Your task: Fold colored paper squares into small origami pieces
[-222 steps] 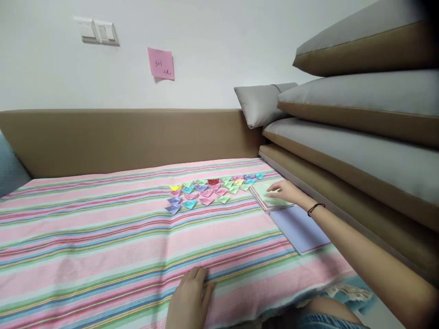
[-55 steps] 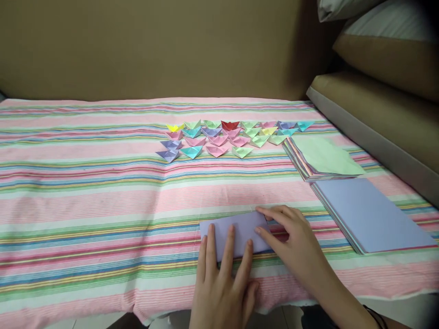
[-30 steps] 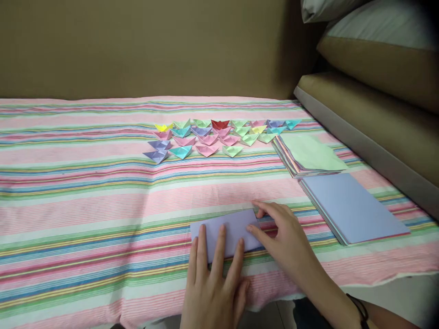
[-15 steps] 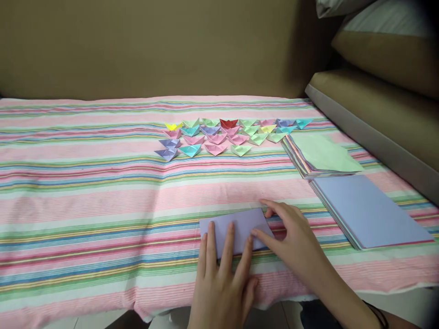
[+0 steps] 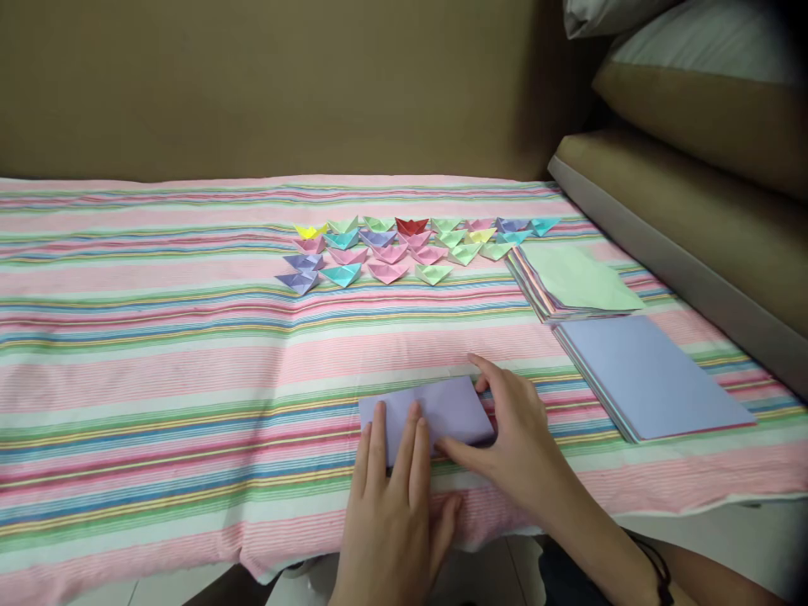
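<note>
A folded purple sheet of paper point(image 5: 445, 408) lies on the striped cloth in front of me. My left hand point(image 5: 395, 505) rests flat across its left and middle part, fingers stretched out and pressing it down. At the right end is my right hand point(image 5: 514, 425), holding the paper with the thumb at the near edge and the bent fingers by the far right corner. The sheet's right end looks slightly raised. Beyond both hands stand several small paper boats in rows, among them a red boat point(image 5: 411, 227) and a yellow boat point(image 5: 310, 231).
To the right lie a stack of purple-topped paper point(image 5: 656, 379) and, behind it, a stack topped with pale green paper point(image 5: 584, 278). Striped cloth point(image 5: 157, 370) covers the seat. A brown backrest point(image 5: 271, 84) rises behind, with cushions point(image 5: 694, 109) at the right.
My right thumb has slid left along the paper's near edge. The left hand's fingers have drawn closer together. The whole view has shifted slightly.
</note>
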The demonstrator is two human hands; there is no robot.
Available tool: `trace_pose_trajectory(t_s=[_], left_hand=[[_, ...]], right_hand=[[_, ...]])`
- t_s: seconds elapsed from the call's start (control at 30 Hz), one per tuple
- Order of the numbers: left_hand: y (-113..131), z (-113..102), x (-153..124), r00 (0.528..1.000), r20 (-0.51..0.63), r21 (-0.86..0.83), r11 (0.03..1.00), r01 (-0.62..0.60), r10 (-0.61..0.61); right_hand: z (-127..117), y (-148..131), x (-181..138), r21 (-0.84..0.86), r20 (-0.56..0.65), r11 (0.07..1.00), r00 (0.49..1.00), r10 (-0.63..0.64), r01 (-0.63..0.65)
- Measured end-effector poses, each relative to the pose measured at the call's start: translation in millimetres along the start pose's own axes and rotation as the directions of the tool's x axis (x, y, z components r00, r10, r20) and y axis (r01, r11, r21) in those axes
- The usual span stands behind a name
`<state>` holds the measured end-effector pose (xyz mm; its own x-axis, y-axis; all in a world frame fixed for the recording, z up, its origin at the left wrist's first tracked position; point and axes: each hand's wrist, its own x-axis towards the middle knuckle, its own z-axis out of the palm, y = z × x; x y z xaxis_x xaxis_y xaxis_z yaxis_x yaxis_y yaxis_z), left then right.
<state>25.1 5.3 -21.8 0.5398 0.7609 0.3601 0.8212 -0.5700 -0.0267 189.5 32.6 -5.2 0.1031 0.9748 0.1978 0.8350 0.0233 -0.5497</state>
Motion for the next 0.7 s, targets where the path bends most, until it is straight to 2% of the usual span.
trace_pose_trajectory(t_s=[0.13,0.23,0.4,0.5,0.57,0.7], left_hand=[[0.1,-0.9,0.2,1.000,0.020,-0.006,1.000,-0.003,0.003],[0.5,-2.2,1.0,0.999,0.051,-0.021,1.000,0.009,-0.008],[-0.9,-3.8,1.6,0.996,0.092,-0.053,0.998,0.016,-0.011],[-2.2,-4.4,1.8,0.996,0.093,-0.061,0.998,0.004,0.002],[-2.6,-5.3,2.1,0.996,0.090,-0.067,0.998,0.000,0.006],[-2.4,-8.1,2.2,0.996,0.088,-0.074,0.997,-0.009,0.016]], right_hand=[[2.7,-4.4,-1.8,-0.026,-0.010,0.999,1.000,-0.019,0.019],[-0.6,-2.9,-0.4,0.006,0.009,1.000,1.000,0.016,-0.016],[-18.5,12.0,5.5,0.044,0.086,0.993,0.991,0.106,-0.110],[-31.6,22.4,9.5,0.049,0.118,0.991,0.986,0.119,-0.125],[-37.9,23.8,11.2,0.088,0.123,0.993,0.990,0.072,-0.083],[-35.9,7.7,7.6,0.260,-0.006,0.956,0.990,-0.141,0.138]])
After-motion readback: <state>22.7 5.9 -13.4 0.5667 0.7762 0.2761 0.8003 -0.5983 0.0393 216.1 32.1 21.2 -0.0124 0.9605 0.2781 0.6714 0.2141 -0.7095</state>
